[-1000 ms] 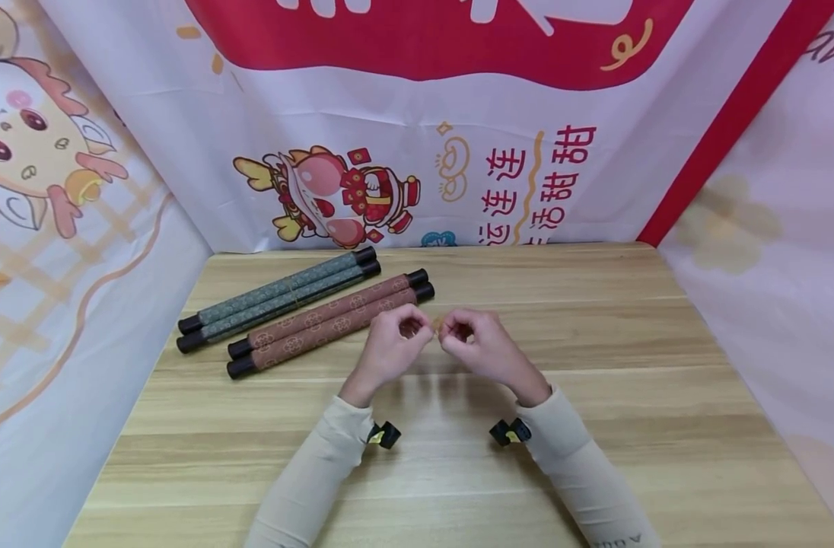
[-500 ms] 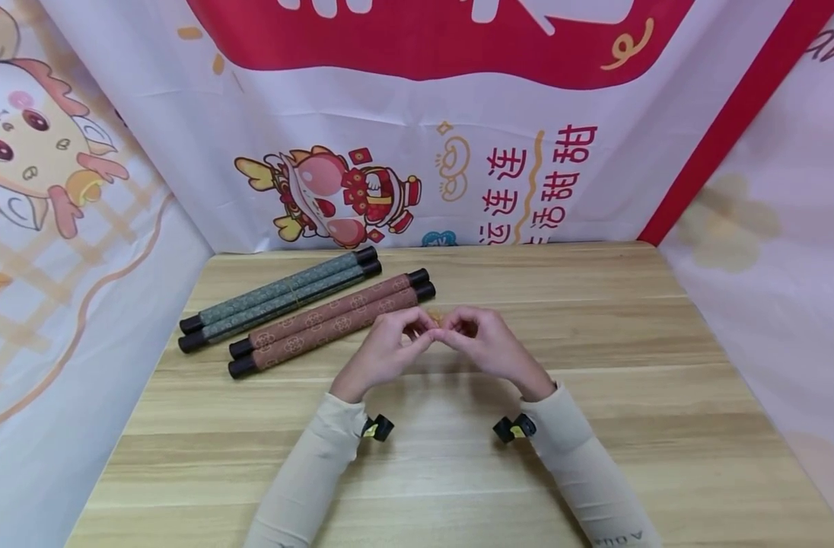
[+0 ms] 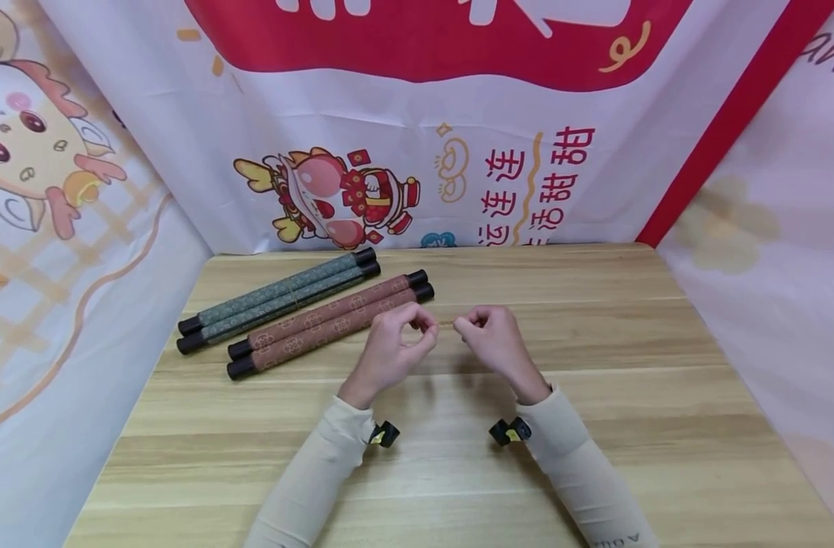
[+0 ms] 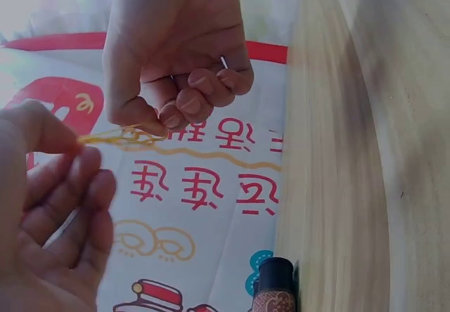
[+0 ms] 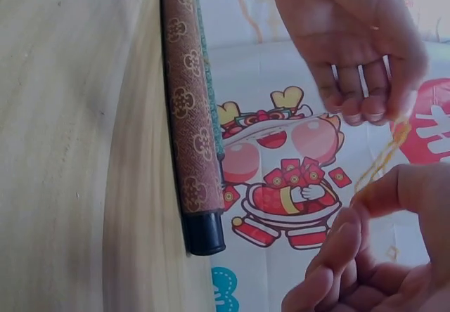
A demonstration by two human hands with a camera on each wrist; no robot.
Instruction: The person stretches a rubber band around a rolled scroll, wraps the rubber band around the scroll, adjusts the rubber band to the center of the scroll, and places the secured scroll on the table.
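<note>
A thin yellow rubber band runs taut as looped strands between both hands, just above the table. My left hand pinches one end between thumb and index finger. At the other end, the thumb and curled fingers of my right hand grip the strands. In the left wrist view the band spans the short gap between the fingertips. Close by on the left lies a pair of reddish-brown patterned scrolls with black end knobs, their right ends just behind my left hand.
Farther back, a pair of green patterned scrolls lies side by side with a thin band round the middle. The wooden table meets a printed cloth backdrop at its far edge, with cloth walls left and right.
Half a second ago the fingertips met with the yellow band bunched between them. Now the hands have drawn apart and the band is stretched between them. The scrolls have stayed put.
</note>
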